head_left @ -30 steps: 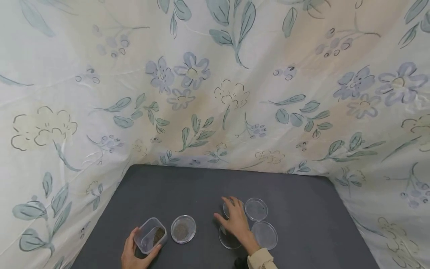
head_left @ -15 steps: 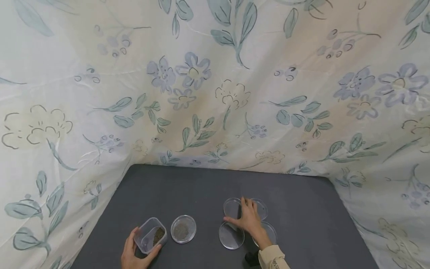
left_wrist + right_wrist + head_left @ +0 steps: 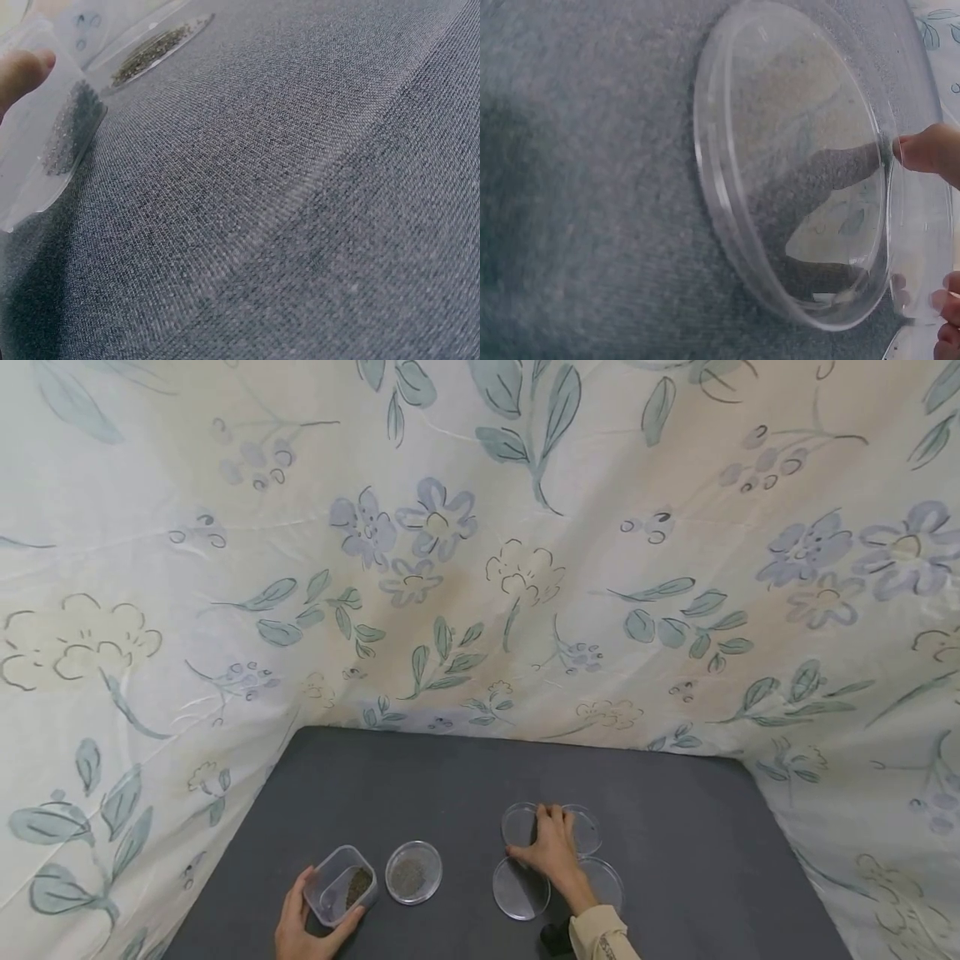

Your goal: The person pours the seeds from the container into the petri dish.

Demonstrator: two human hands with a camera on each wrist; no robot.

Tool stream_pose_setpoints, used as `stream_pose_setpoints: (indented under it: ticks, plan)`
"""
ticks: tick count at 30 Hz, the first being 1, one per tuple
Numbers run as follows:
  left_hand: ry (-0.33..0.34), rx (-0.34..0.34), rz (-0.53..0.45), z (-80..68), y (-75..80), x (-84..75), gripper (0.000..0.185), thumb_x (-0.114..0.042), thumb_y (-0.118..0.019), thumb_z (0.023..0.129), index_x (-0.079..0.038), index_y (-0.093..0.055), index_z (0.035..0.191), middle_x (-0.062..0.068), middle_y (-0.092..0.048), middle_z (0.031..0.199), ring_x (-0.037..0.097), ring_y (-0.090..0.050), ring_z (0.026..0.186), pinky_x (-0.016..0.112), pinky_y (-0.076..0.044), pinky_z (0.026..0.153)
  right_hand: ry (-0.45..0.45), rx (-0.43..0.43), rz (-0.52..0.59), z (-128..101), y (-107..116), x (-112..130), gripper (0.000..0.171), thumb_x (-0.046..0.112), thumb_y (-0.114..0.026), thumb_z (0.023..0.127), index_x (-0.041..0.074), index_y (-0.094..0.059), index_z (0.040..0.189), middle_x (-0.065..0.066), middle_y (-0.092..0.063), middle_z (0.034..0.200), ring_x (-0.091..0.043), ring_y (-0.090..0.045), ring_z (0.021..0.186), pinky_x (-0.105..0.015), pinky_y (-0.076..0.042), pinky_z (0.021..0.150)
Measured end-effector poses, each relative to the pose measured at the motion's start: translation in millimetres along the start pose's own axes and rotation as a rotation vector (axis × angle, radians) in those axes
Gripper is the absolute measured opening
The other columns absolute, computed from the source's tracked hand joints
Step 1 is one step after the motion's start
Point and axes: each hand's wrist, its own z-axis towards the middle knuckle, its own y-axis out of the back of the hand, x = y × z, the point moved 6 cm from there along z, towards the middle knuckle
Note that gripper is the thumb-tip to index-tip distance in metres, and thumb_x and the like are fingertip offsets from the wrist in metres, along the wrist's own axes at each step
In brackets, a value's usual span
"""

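On the dark grey fabric-covered tabletop [image 3: 420, 777], the left hand [image 3: 303, 927] sits at about 7 o'clock, its thumb and fingers curled round a small clear rectangular plastic box [image 3: 339, 885] with dark granular matter heaped in one end. In the left wrist view a fingertip [image 3: 22, 71] presses against the box wall [image 3: 45, 127]. Just beside the box, at its 3 o'clock, lies a round clear plastic dish holding a layer of dark granules [image 3: 413, 872], not touched by either hand.

The right hand [image 3: 553, 852] rests at about 5 o'clock among four empty round clear plastic dishes set in a square. Its fingers lie fairly straight and lightly spread, reaching toward 12 o'clock between the far-left dish [image 3: 517, 823] and the far-right dish [image 3: 586, 830]. The thumb touches the rim of the near-left dish [image 3: 519, 888]; in the right wrist view a fingertip [image 3: 926, 148] meets the edge of a clear dish [image 3: 795, 157]. The near-right dish [image 3: 606, 883] is partly hidden by the wrist and cream sleeve [image 3: 600, 939].

A cream cloth printed with blue flowers and green leaves [image 3: 480, 543] hangs round the tabletop from 9 to 3 o'clock.
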Motion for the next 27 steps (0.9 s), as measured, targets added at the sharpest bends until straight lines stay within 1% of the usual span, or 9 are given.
stream_pose_setpoints:
  ticks: [3,5,10,13,16,19,22,25,27]
  plan:
    - [-0.010,-0.004,-0.013,-0.8,0.1,0.5,0.100,-0.005,-0.101,0.051,0.001,-0.055,0.140,0.021,-0.063,0.126,-0.024,-0.039,0.110,-0.011,-0.026,0.091,0.009,-0.028,0.021,-0.7,1.4,4.2,0.095,0.034,-0.097,0.063,-0.014,-0.057,0.134,-0.028,-0.056,0.129,-0.045,-0.045,0.122,-0.058,-0.049,0.103]
    - [-0.023,-0.008,-0.018,-0.6,0.8,-0.2,0.100,-0.003,-0.101,0.051,0.002,-0.055,0.140,0.021,-0.063,0.126,-0.024,-0.039,0.111,-0.011,-0.027,0.091,0.032,-0.034,0.044,-1.5,3.6,11.8,0.095,0.033,-0.097,0.062,-0.014,-0.057,0.135,-0.028,-0.056,0.129,-0.044,-0.046,0.122,-0.057,-0.051,0.102]
    - [-0.016,-0.011,-0.015,1.1,3.1,-1.8,0.101,-0.002,-0.101,0.050,0.001,-0.055,0.140,0.020,-0.062,0.125,-0.022,-0.039,0.111,-0.011,-0.028,0.090,0.122,0.001,0.073,-8.6,6.3,38.9,0.097,0.031,-0.098,0.060,-0.015,-0.056,0.134,-0.026,-0.057,0.127,-0.042,-0.053,0.119,-0.056,-0.054,0.099]
    - [-0.010,-0.016,-0.011,1.1,3.8,-2.3,0.101,-0.003,-0.101,0.049,0.000,-0.056,0.139,0.019,-0.061,0.123,-0.019,-0.040,0.111,-0.011,-0.029,0.089,0.175,0.029,0.064,-19.2,1.1,52.6,0.098,0.031,-0.100,0.055,-0.014,-0.059,0.132,-0.022,-0.059,0.124,-0.036,-0.056,0.113,-0.053,-0.056,0.097]
    - [-0.017,-0.023,-0.014,0.9,3.8,-2.1,0.100,-0.002,-0.101,0.049,0.000,-0.056,0.138,0.018,-0.062,0.123,-0.021,-0.040,0.111,-0.011,-0.029,0.089,0.227,0.061,0.054,-32.5,-7.3,64.3,0.098,0.033,-0.101,0.052,-0.012,-0.062,0.130,-0.017,-0.061,0.122,-0.030,-0.056,0.110,-0.047,-0.058,0.096]
    - [-0.022,-0.026,-0.021,1.0,4.0,-1.8,0.100,-0.001,-0.101,0.048,0.000,-0.057,0.137,0.017,-0.062,0.124,-0.025,-0.038,0.111,-0.011,-0.029,0.089,0.293,0.110,0.031,-47.0,-17.0,75.1,0.098,0.036,-0.100,0.051,-0.010,-0.063,0.129,-0.012,-0.061,0.120,-0.027,-0.056,0.108,-0.042,-0.059,0.095]
    - [-0.028,-0.026,-0.024,1.3,4.2,-2.3,0.100,-0.001,-0.101,0.048,0.001,-0.057,0.137,0.019,-0.062,0.124,-0.026,-0.037,0.111,-0.011,-0.029,0.089,0.347,0.166,0.005,-62.2,-26.6,84.5,0.097,0.041,-0.100,0.051,-0.006,-0.065,0.129,-0.007,-0.061,0.118,-0.023,-0.056,0.107,-0.036,-0.058,0.094]
    - [-0.032,-0.016,-0.014,1.2,4.0,-5.5,0.099,-0.003,-0.101,0.048,0.001,-0.057,0.137,0.021,-0.063,0.124,-0.027,-0.035,0.112,-0.011,-0.027,0.090,0.381,0.200,-0.030,-76.1,-34.3,90.8,0.094,0.045,-0.100,0.050,0.000,-0.068,0.126,-0.001,-0.060,0.115,-0.018,-0.056,0.103,-0.031,-0.057,0.092]
    - [-0.052,-0.005,0.008,0.5,3.5,-10.2,0.099,-0.005,-0.102,0.047,0.000,-0.058,0.136,0.021,-0.064,0.125,-0.028,-0.033,0.112,-0.012,-0.025,0.091,0.389,0.208,-0.046,-83.4,-38.0,93.5,0.092,0.046,-0.100,0.050,0.003,-0.069,0.125,0.001,-0.059,0.114,-0.016,-0.055,0.102,-0.029,-0.057,0.090]
